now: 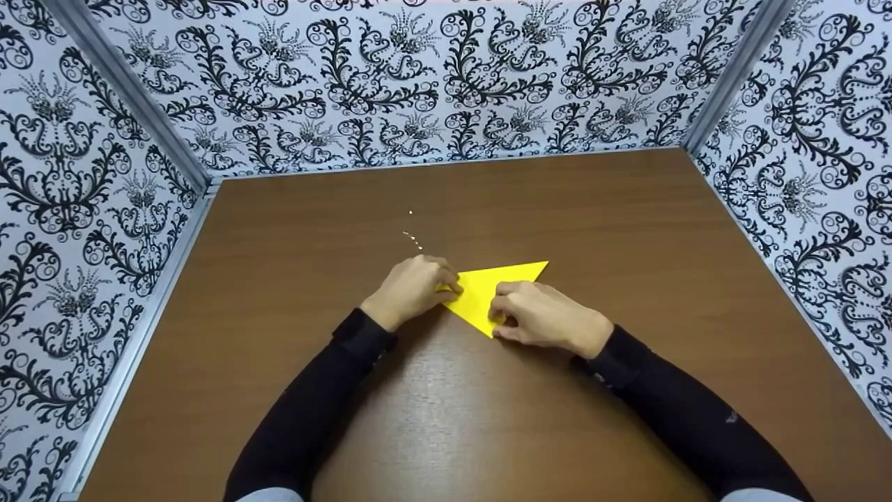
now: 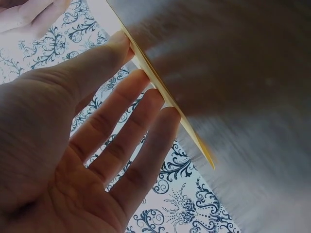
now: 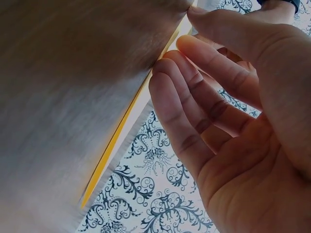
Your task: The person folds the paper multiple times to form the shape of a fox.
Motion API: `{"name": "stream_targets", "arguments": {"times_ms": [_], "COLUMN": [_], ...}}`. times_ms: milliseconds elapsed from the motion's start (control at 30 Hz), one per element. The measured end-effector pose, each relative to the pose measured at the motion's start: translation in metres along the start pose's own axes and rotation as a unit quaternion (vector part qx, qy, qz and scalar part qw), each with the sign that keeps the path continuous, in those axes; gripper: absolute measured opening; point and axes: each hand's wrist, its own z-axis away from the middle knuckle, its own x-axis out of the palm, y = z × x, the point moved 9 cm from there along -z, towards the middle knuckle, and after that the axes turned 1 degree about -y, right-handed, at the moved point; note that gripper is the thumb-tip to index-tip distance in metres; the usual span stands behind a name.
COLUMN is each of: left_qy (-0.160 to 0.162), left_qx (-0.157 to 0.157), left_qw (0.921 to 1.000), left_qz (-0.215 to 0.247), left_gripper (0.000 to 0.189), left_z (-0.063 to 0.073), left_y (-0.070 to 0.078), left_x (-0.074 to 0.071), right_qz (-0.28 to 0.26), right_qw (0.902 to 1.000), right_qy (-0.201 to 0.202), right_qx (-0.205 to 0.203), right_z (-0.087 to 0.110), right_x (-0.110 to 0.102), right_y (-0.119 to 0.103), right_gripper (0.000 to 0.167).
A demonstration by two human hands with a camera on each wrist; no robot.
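Observation:
A yellow sheet of paper (image 1: pixel 481 289), folded to a triangle, lies on the brown table (image 1: pixel 446 418). My left hand (image 1: pixel 416 289) covers its left corner, with the fingertips and thumb pressing on it. In the left wrist view the paper (image 2: pixel 158 83) appears edge-on, and the fingers of that hand (image 2: pixel 97 131) are spread and lightly bent. Near the lower corner, my right hand (image 1: pixel 547 315) rests its fingertips on the paper. Its thumb touches down by that corner. The right wrist view shows the layered paper edge (image 3: pixel 114 141) beneath the right hand (image 3: pixel 223 111).
Patterned black-and-white panels (image 1: pixel 432 84) enclose the table at the back and both sides. Grey metal posts (image 1: pixel 132 90) stand at the back corners. Small bright specks (image 1: pixel 412 239) show on the tabletop beyond the left hand.

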Motion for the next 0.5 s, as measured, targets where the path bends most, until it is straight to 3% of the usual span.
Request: {"name": "stream_targets", "arguments": {"times_ms": [200, 500], "left_qy": [-0.006, 0.003], "left_qx": [0.005, 0.02], "left_qw": [1.0, 0.9997], "left_qz": [-0.006, -0.013], "left_gripper": [0.015, 0.003], "left_z": [-0.0011, -0.0007], "left_y": [0.0037, 0.0089], "left_x": [0.0, -0.0003], "right_qz": [0.009, 0.027], "right_qw": [0.9999, 0.9996], "right_qy": [-0.007, -0.011], "right_qx": [-0.002, -0.006], "right_z": [0.0, -0.0036], "right_x": [0.0006, 0.0027], "right_y": [-0.0038, -0.0074], "right_gripper": [0.021, 0.013]}}
